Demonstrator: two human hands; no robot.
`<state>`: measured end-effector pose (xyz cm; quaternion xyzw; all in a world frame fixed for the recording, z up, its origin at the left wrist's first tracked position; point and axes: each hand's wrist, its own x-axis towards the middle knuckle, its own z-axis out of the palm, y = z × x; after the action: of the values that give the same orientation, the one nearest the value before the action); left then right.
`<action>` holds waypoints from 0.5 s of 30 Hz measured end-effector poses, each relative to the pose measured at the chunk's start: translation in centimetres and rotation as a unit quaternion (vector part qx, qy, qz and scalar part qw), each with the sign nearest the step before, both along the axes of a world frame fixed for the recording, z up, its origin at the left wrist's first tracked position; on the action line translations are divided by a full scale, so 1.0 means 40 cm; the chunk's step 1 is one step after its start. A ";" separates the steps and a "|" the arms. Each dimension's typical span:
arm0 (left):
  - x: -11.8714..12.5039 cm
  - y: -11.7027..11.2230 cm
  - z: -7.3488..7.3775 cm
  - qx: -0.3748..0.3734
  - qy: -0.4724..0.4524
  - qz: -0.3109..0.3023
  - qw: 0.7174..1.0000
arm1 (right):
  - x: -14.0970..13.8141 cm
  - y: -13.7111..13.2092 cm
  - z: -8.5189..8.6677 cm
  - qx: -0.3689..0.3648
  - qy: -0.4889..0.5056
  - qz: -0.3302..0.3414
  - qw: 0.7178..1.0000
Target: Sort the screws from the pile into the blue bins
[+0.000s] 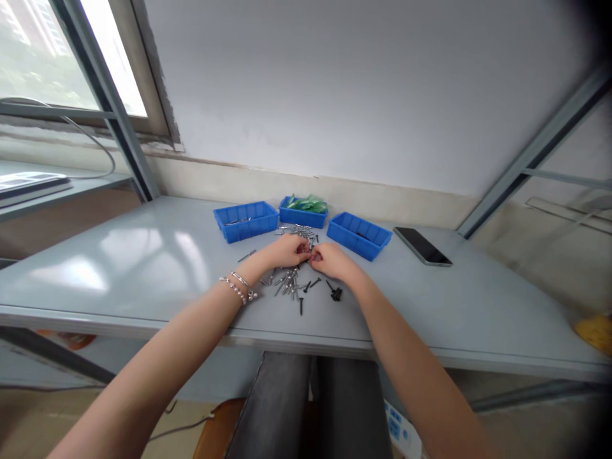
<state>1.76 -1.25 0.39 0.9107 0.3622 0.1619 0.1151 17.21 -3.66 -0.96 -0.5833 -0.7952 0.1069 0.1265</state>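
Note:
Over a loose pile of silver screws [288, 282] on the grey table, my left hand [289, 250] and my right hand [331, 261] meet, fingertips nearly touching. Both are closed in a pinch, and whatever lies between the fingers is too small to make out. More silver screws [299, 231] lie just beyond my hands. Several black screws [301, 306] are scattered on the near side, with a small cluster of black screws [336, 294] below my right hand. Part of the pile is hidden under my fingers.
Three blue bins stand behind the pile: a left bin [253, 228] with a few silver screws, a middle bin [302, 218] with green packets [308, 203], and a right bin [358, 245] with a few dark pieces. A phone [423, 246] lies at the right.

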 end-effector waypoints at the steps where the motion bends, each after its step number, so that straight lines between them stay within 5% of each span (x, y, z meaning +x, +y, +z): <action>1: 0.000 0.000 0.000 -0.001 0.001 0.000 1.000 | 0.000 0.001 -0.001 -0.001 -0.001 0.001 1.000; 15: 0.000 0.002 -0.001 -0.010 -0.014 0.001 1.000 | 0.005 -0.013 0.025 0.032 0.014 -0.034 0.999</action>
<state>1.74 -1.15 0.33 0.9069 0.3629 0.1707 0.1295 17.39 -4.18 0.02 -0.6041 -0.7762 0.0849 0.1596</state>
